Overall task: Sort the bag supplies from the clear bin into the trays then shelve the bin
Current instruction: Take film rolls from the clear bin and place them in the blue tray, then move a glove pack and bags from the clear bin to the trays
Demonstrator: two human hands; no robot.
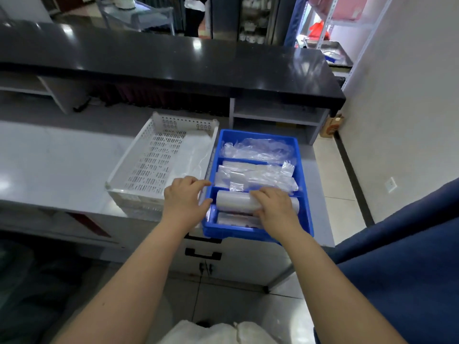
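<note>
Bag supplies fill a blue tray point(304, 194) that sits at the near right edge of the pale surface point(57, 165), its near end slightly overhanging the edge above a drawer handle point(203, 254). Dividers split the tray into compartments: the far one holds loose crumpled clear bags point(258, 148), the middle one holds flat clear bags point(255, 176) overlapping each other, and the near ones hold a roll of clear bags point(233, 201) with more packed plastic just in front of it. The right hand point(274, 207) lies palm down on the right part of that roll, fingers curved over its top and closed lightly around it. The left hand point(185, 199) is open with fingers spread and a little bent, resting at the tray's left wall; it grips nothing that I can make out, the thumb touching the blue rim near the roll's left end. Just beside the tray on the left stands a white perforated tray point(151, 165) with a sheet of clear plastic lying along its right side; it seems to sit on a stack of similar trays. A dark raised counter point(173, 63) runs along the far side, with open cubbies beneath it. At the right is a blue fabric mass point(402, 256), close to the viewer.
</note>
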